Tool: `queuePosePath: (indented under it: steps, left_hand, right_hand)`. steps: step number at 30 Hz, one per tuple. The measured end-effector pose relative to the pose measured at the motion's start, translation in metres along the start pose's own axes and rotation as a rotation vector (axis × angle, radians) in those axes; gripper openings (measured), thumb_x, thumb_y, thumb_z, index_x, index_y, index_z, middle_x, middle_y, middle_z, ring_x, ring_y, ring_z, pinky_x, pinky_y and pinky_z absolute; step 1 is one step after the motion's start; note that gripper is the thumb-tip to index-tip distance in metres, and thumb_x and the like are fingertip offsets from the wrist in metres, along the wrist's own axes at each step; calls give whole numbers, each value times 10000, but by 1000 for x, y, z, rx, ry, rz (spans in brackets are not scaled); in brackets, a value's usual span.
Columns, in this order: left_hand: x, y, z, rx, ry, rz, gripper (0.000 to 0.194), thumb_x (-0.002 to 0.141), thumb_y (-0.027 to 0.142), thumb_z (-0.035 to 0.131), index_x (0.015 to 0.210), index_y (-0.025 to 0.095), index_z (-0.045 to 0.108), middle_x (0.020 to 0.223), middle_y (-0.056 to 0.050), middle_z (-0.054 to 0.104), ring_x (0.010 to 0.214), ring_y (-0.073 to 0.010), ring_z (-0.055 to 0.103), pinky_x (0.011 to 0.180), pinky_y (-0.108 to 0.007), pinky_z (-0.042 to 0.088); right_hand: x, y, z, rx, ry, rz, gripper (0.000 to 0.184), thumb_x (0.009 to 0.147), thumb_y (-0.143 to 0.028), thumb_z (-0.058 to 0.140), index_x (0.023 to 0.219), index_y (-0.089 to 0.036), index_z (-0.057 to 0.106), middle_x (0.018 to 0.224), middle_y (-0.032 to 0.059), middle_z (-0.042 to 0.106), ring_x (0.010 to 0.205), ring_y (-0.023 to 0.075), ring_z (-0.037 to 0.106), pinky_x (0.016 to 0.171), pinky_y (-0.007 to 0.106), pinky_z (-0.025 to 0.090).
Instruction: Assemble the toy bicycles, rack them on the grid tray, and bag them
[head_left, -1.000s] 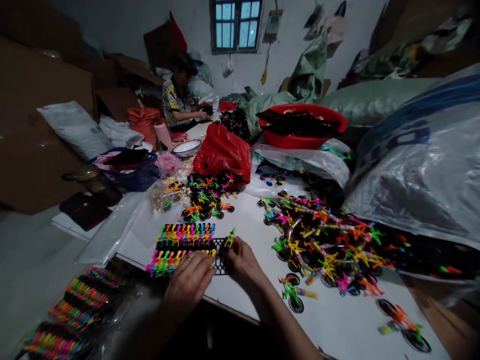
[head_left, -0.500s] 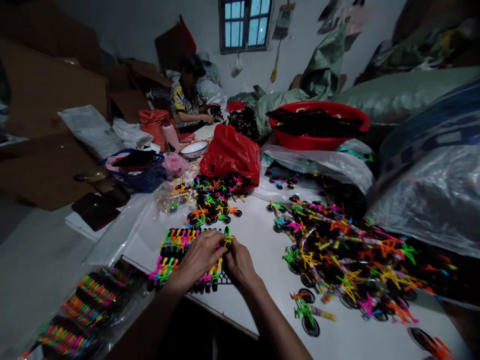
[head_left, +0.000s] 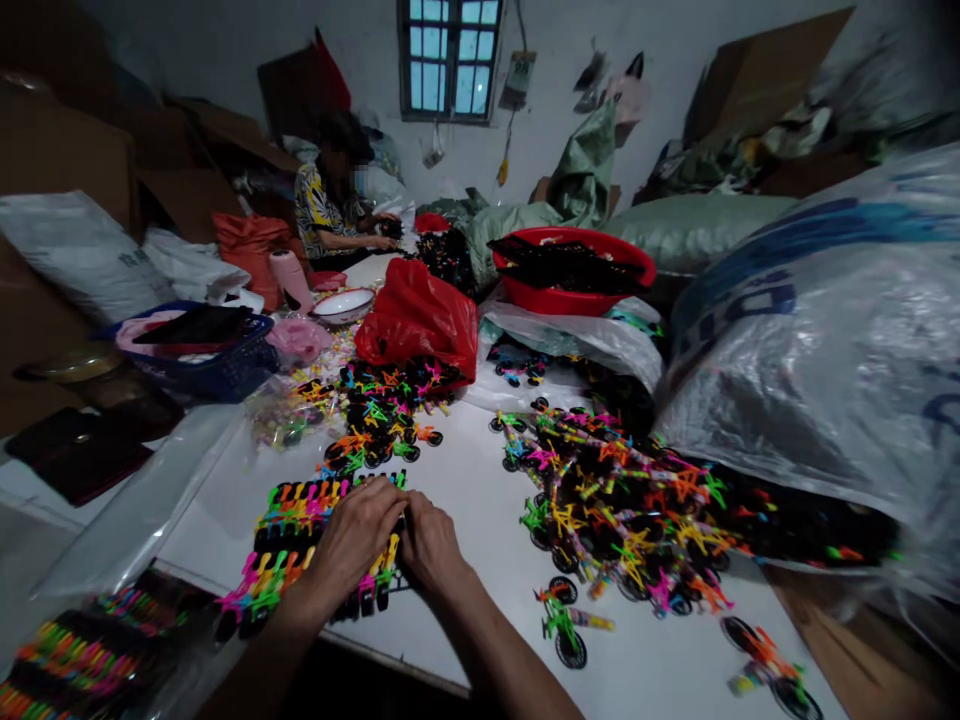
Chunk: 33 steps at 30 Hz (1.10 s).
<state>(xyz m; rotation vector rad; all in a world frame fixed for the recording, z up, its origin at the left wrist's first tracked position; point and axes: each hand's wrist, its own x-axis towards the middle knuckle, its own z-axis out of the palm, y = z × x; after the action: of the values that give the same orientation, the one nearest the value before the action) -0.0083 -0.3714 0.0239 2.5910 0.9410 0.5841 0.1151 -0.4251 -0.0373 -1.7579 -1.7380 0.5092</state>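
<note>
Rows of small colourful toy bicycles (head_left: 281, 570) stand packed in a black rack on the white table. Over the right end of the rows lies my left hand (head_left: 358, 535), its fingers bent and closed at the tips. My right hand (head_left: 433, 545) meets it there, thumb and fingers pinched together. Both grip a toy bicycle at the rack's edge; my fingers cover most of it. To the right spreads a loose heap of toy bicycles (head_left: 622, 510), some with printed tubes attached. Another pile of toy bicycles (head_left: 382, 410) lies behind the rack.
A red plastic bag (head_left: 420, 315) sits behind the smaller pile. Farther back are a red basin (head_left: 577, 270) and a blue basket (head_left: 202, 360). A big filled sack (head_left: 817, 330) bulges at right. More packed bicycles (head_left: 75, 660) lie lower left. A co-worker (head_left: 334, 200) sits across.
My view has turned to the right, so the scene sits farther left. My hands stay together at the rack's right end; the green and yellow bicycle seen between them is now mostly covered.
</note>
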Motion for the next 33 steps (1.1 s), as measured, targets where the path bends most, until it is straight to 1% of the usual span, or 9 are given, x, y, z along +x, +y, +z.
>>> queuePosePath:
  steps: [2, 4, 8, 11, 14, 18, 26, 30, 33]
  left_hand:
    - [-4, -2, 2, -23, -11, 12, 195, 924, 181, 396, 852, 171, 576, 831, -35, 564, 814, -190, 541, 745, -328, 421]
    - [-7, -4, 4, -42, -14, 24, 188, 932, 186, 390, 864, 175, 565, 837, -30, 559, 822, -186, 537, 749, -327, 413]
    - [-10, -6, 8, -44, 4, 37, 187, 941, 206, 387, 859, 180, 553, 841, -28, 555, 829, -186, 532, 757, -333, 403]
    - [-9, -6, 9, -46, 10, 38, 193, 942, 201, 379, 857, 185, 551, 843, -27, 562, 831, -184, 534, 763, -333, 405]
    - [-8, -6, 9, -37, 14, 33, 203, 944, 210, 367, 854, 186, 548, 837, -29, 566, 824, -187, 537, 760, -338, 410]
    - [-7, -4, 6, -14, 16, 24, 219, 947, 232, 350, 872, 181, 550, 853, -40, 571, 842, -196, 541, 766, -345, 420]
    - [-1, 6, -2, 63, 8, -18, 244, 934, 195, 347, 833, 179, 569, 811, -47, 571, 816, -201, 557, 752, -339, 459]
    - [-3, 15, -5, 21, 149, -32, 155, 912, 217, 431, 926, 193, 584, 898, -60, 603, 884, -216, 566, 803, -357, 471]
    - [4, 23, -5, -52, 245, -110, 174, 857, 257, 550, 1022, 217, 588, 948, -55, 634, 902, -199, 596, 781, -293, 498]
  right_hand:
    - [0, 10, -10, 149, -55, -66, 196, 830, -111, 436, 984, -157, 546, 863, 42, 623, 758, 167, 579, 671, 245, 437]
    - [7, 26, -35, 161, -61, -52, 189, 852, -138, 449, 996, -172, 566, 823, 13, 631, 705, 137, 574, 629, 209, 429]
    - [43, 65, -107, -327, 179, 299, 210, 878, -195, 490, 1065, -142, 570, 899, 79, 632, 756, 164, 576, 673, 243, 417]
    - [70, 89, -136, -459, 214, 439, 193, 875, -128, 460, 994, -47, 589, 897, 188, 624, 815, 239, 583, 695, 316, 404]
    - [77, 94, -132, -518, 177, 462, 184, 875, -99, 437, 904, -45, 610, 836, 189, 634, 801, 249, 597, 691, 317, 401]
    - [56, 76, -110, -521, 142, 386, 177, 882, -182, 471, 998, -115, 588, 894, 131, 642, 809, 214, 603, 689, 271, 397]
    - [5, 32, -85, 176, 175, 174, 369, 885, -426, 432, 1023, -148, 630, 678, 26, 619, 554, 150, 533, 526, 234, 366]
    - [-5, 17, -72, 381, 236, 133, 378, 843, -472, 462, 914, -156, 656, 701, 43, 625, 547, 162, 532, 501, 237, 399]
    - [-5, 14, -59, 487, 228, 137, 376, 813, -509, 488, 886, -181, 656, 670, 45, 625, 538, 182, 552, 488, 247, 433]
